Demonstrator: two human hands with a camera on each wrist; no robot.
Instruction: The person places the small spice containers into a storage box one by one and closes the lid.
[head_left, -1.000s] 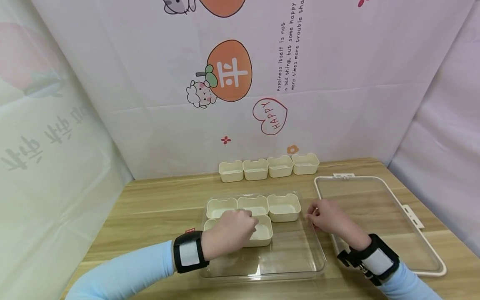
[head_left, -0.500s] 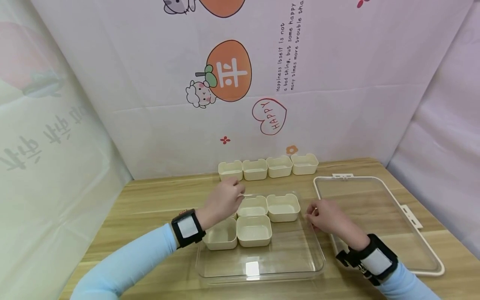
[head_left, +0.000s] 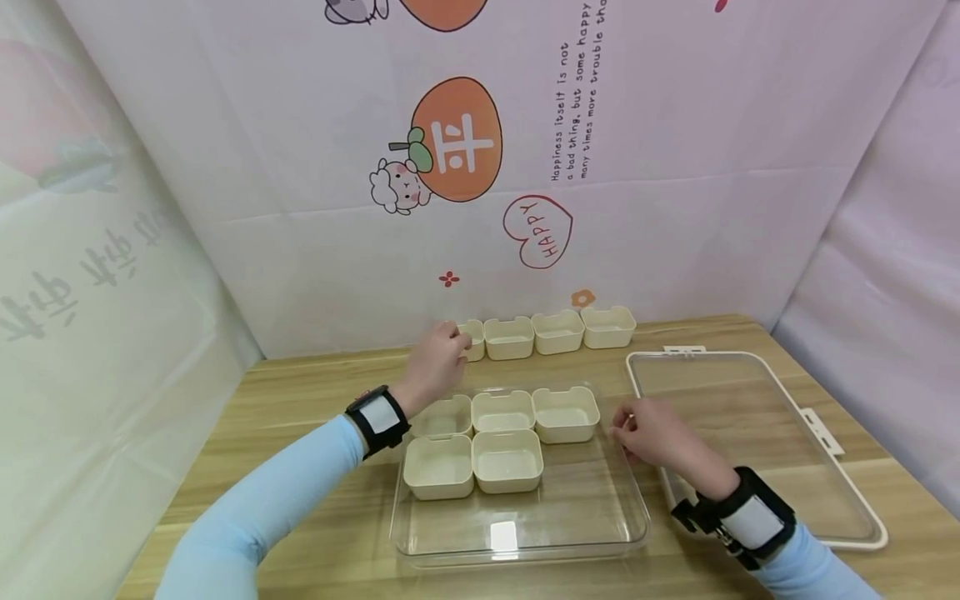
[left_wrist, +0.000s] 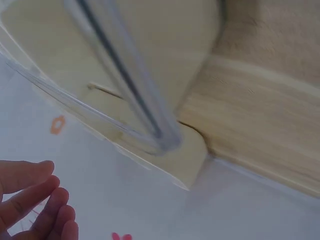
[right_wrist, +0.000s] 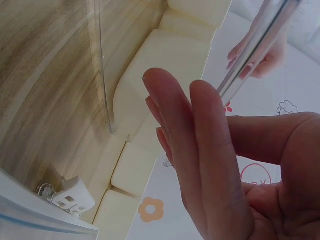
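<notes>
My left hand (head_left: 437,362) is at the leftmost cream bin (head_left: 474,340) of the back row, partly covering it in the head view. In the left wrist view its fingers (left_wrist: 57,207) are loosely bent, with nothing between them and the thumb. My right hand (head_left: 654,433) stays at the right rim of a clear plastic box (head_left: 570,521). The right wrist view shows the rim (right_wrist: 255,47) running between thumb and fingers, which pinch it. Inside the box sit several cream bins: three along the back, including the right one (head_left: 566,415), and two in front, including one (head_left: 508,462).
More cream bins (head_left: 557,333) stand in line along the table's back edge, against the printed cloth (head_left: 337,267). A clear lid (head_left: 757,442) with a white frame and clips lies to the right of the box on the wooden table (head_left: 315,400).
My left hand has left the front bins in the box and moved up and away to the leftmost bin of the back row. The right hand has stayed at the rim.
</notes>
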